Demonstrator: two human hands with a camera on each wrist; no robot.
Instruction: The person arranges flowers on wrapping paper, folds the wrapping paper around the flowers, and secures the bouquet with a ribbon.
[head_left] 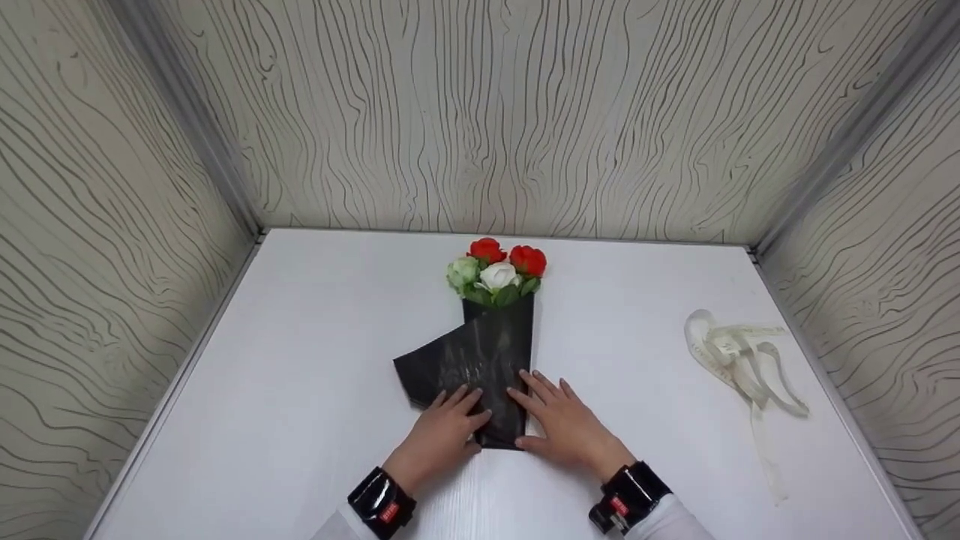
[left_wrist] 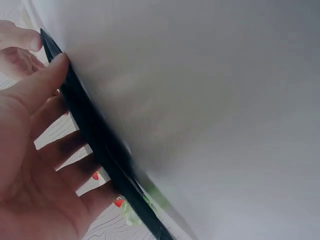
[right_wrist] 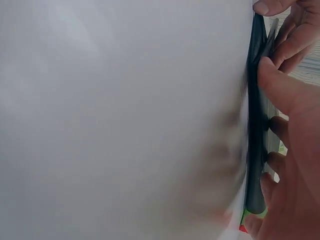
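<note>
Wrapping sheet (head_left: 495, 345) reads plain black on my feed. Two red flowers (head_left: 528, 260), white flower (head_left: 498, 277), pale-green flower (head_left: 463, 274), darker green leaves (head_left: 508, 295). I see ribbon (head_left: 724, 343) cream with faint lettering, tabletop (head_left: 337, 315) white, wristbands (head_left: 637, 489) black with red labels (head_left: 619, 505), sleeves (head_left: 671, 521) whitish. Walls (head_left: 502, 112) pale cream, dark wavy wood-grain lines; corner posts (head_left: 184, 112) grey.
</note>
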